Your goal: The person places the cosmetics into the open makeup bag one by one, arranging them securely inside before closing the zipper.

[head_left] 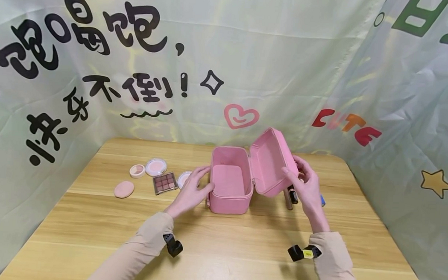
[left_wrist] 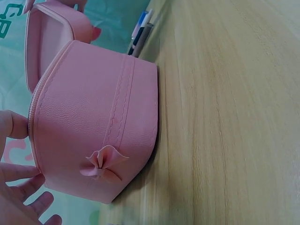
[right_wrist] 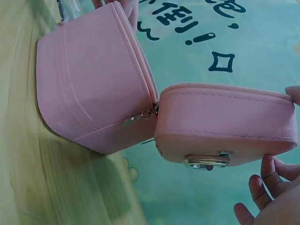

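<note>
A pink cosmetic case [head_left: 229, 204] stands upright on the table with its lid [head_left: 269, 160] swung out to the right, and no items show inside. My left hand [head_left: 194, 191] rests at the case's left rim, thumb and fingertips touching the zipper edge while the other fingers fan loosely. The left wrist view shows a bow [left_wrist: 104, 164] on the case's side. My right hand [head_left: 307, 183] grips the outer end of the lid, with thumb and fingers on opposite sides of it. A metal clasp [right_wrist: 206, 161] on the lid shows in the right wrist view.
Left of the case lie an eyeshadow palette [head_left: 165, 183], a round compact [head_left: 156, 167], another compact [head_left: 183, 178], a small ring-shaped jar [head_left: 137, 171] and a pink puff [head_left: 124, 189]. Slim dark tubes [head_left: 292, 195] and a blue item [head_left: 322, 201] lie partly hidden near my right hand. A printed curtain [head_left: 199, 35] hangs behind the table.
</note>
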Motion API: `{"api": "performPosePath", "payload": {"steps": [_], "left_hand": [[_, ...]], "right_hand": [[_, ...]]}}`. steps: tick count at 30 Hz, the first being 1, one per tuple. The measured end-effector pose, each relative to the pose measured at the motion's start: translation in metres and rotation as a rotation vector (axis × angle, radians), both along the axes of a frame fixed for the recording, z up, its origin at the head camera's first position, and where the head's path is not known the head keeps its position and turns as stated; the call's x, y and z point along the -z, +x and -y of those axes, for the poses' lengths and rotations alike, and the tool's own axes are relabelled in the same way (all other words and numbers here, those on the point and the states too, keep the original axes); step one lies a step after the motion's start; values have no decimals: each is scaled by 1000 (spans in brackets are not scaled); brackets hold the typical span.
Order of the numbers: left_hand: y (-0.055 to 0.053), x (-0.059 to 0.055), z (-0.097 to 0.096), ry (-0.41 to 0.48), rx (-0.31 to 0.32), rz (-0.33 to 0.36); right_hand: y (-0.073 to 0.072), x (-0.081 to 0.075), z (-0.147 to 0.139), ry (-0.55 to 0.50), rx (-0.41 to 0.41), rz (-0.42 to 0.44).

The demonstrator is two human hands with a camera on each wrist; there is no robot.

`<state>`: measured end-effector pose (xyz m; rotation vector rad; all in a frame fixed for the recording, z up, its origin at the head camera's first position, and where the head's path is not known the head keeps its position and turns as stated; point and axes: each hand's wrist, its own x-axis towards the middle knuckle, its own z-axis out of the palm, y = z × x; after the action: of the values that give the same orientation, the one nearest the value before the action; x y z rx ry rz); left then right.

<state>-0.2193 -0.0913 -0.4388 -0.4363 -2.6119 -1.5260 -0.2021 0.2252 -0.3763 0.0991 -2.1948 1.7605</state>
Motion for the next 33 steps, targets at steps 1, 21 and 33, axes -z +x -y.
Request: {"api": "performPosePath", "payload": {"steps": [1,21,33], "left_hand": [[0,0,0,1,-1,0],[-2,-2,0,3,17,17],[-10,-3,23,-71,34,51]], "right_hand": [[0,1,-1,-4,-5,0],[-1,6,-21,-19,-116,6],[-4,8,-26,14,-170,-4]]}}
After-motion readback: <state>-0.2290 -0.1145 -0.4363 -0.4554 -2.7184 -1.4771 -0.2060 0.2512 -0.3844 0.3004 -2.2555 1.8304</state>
